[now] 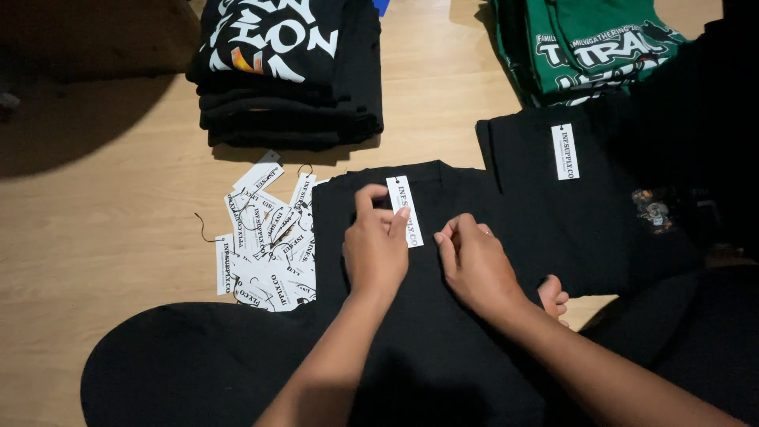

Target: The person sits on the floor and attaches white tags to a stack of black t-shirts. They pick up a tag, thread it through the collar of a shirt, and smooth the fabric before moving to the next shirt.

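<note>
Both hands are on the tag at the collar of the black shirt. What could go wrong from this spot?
The left hand pinches the white tag while the right hand presses the black shirt; a sideways tug could set the tag crooked or rumple the fold. The loose tags lie right beside the left forearm, so a sweep could scatter them across the floor.
</note>
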